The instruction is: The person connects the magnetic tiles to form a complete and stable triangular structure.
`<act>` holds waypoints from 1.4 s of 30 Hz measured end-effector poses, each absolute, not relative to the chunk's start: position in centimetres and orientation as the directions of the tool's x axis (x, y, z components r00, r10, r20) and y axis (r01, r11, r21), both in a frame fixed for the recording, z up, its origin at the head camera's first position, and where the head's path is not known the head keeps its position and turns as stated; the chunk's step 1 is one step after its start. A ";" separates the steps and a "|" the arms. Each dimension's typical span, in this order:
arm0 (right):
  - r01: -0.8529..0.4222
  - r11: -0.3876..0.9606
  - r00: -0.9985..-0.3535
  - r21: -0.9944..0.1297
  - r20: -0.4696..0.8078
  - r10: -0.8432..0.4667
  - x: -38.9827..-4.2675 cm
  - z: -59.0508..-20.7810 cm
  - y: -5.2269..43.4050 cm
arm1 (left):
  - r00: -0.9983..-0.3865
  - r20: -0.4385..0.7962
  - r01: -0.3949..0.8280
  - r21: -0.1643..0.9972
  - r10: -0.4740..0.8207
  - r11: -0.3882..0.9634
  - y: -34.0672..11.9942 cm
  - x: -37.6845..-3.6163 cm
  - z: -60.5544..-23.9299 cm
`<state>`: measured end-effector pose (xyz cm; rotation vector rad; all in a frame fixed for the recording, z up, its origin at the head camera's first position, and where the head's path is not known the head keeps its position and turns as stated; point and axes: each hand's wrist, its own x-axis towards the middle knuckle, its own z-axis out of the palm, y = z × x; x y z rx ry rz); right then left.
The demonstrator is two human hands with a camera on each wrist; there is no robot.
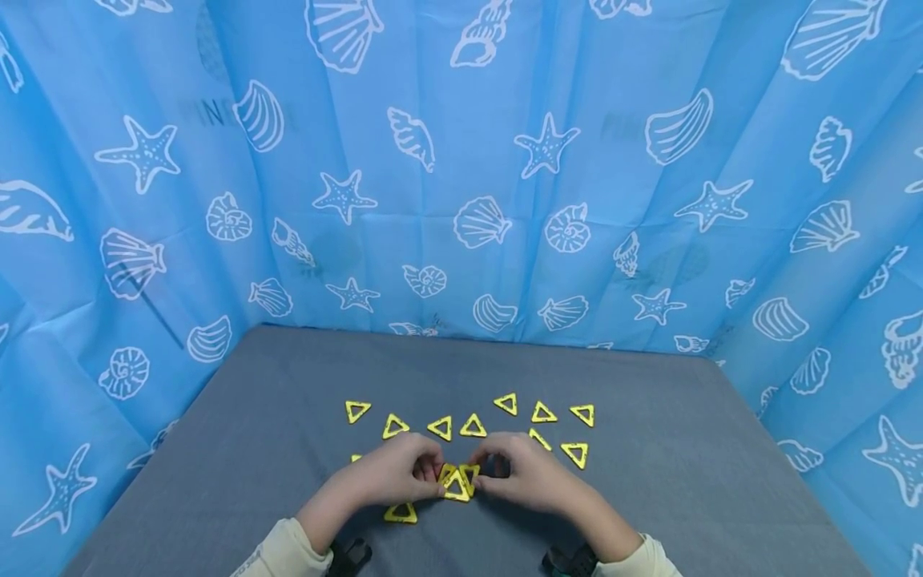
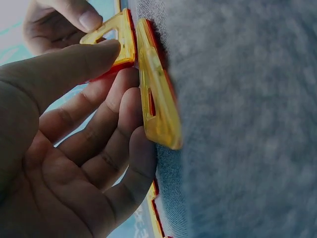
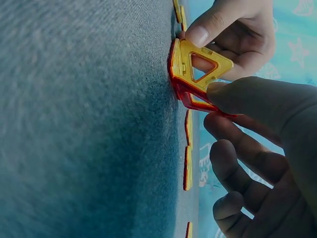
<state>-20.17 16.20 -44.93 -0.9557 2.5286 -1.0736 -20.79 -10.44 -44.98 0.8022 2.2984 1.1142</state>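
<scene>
Triangle-tile cluster (image 1: 463, 484): see-thru yellow plastic w/ red edges, cut-out centres, tiles tilted together over matte grey cloth (image 1: 671, 465), well out from blue shell curtain (image 1: 447, 168). I see L hand (image 1: 389, 474) & R hand (image 1: 530, 476) both pinching it. Loose tiles (image 1: 473, 433) lie nearer curtain, some part-hidden behind hands. Can't make out joins.

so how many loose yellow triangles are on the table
11 visible in the head view: seven triangles across the back, two beside the right hand, one partly hidden behind the left hand, one nearer the camera. Others may be hidden.
</scene>
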 end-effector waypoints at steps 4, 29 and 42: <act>-0.475 0.509 -0.758 -0.718 0.041 -0.651 -20.1 -45.0 16.1 | -0.715 -0.141 0.308 0.815 0.685 0.490 -10.4 -20.8 -45.1; -0.488 0.439 -0.725 -0.755 0.071 -0.685 -19.6 -45.3 15.4 | -0.690 -0.158 0.305 0.822 0.707 0.481 -10.0 -20.5 -45.2; -0.486 0.480 -0.725 -0.730 0.030 -0.688 -19.8 -45.6 15.6 | -0.720 -0.142 0.295 0.823 0.679 0.485 -10.2 -20.6 -45.2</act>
